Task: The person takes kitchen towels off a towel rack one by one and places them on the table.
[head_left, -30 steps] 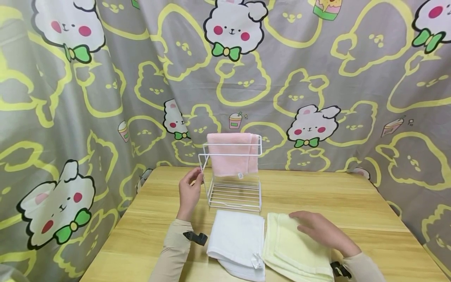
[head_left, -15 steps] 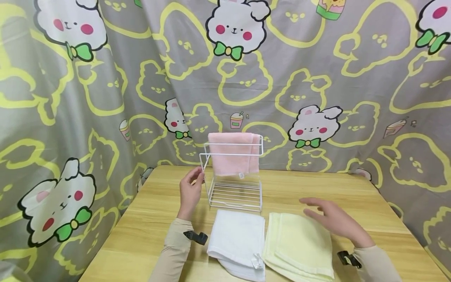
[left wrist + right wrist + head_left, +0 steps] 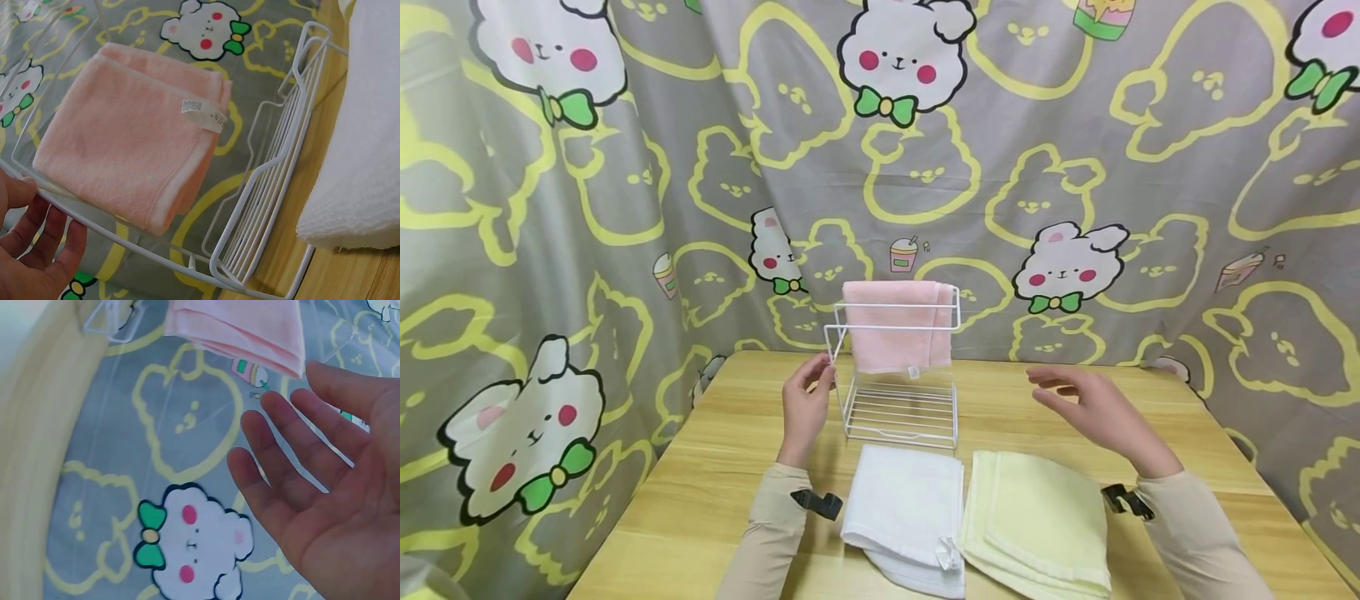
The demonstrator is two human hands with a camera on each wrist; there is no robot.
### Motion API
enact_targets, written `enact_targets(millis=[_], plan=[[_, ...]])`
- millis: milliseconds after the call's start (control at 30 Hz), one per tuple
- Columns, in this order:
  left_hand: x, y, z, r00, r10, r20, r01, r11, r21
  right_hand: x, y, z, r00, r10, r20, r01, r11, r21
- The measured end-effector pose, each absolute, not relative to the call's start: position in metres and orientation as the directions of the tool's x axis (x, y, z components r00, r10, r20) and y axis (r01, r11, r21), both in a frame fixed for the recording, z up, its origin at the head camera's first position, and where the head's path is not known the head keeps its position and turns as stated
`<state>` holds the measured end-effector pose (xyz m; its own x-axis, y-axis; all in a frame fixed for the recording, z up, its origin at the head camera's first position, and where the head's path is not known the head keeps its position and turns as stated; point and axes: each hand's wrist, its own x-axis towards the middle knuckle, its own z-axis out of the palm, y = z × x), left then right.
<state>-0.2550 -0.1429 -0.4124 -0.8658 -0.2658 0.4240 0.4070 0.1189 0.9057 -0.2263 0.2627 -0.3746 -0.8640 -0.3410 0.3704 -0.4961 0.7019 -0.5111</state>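
Note:
A white wire rack (image 3: 917, 328) stands on the table with a folded pink towel (image 3: 887, 350) draped over an upper bar. At its left side my left hand (image 3: 806, 404) grips the upright wire, thumb and fingertips meeting at it; the left wrist view shows the thumb on one side of the wire and the fingers (image 3: 65, 250) at the other. My right hand (image 3: 1097, 412) hovers to the right of the rack, fingers loosely extended and holding nothing. In the right wrist view the pink towel (image 3: 237, 328) hangs beyond the fingertips.
In front of the rack lies a folded white towel (image 3: 906, 500), with a folded yellow towel (image 3: 1045, 517) to its right. The wooden table (image 3: 692, 467) carries them all. A patterned grey curtain (image 3: 925, 208) closes off the back and sides.
My right hand has lifted off the yellow towel, moving right and then forward past it. The left hand stays at the rack, and the towels have not moved.

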Motion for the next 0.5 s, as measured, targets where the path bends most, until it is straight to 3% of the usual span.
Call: enact_targets(millis=[500], plan=[[-0.255,-0.142,-0.412,-0.859,-0.268,0.437,0.418,0.127,0.900,-0.249,0.226,-0.331,-0.880,-0.232,0.415,-0.453,0.674,-0.584]])
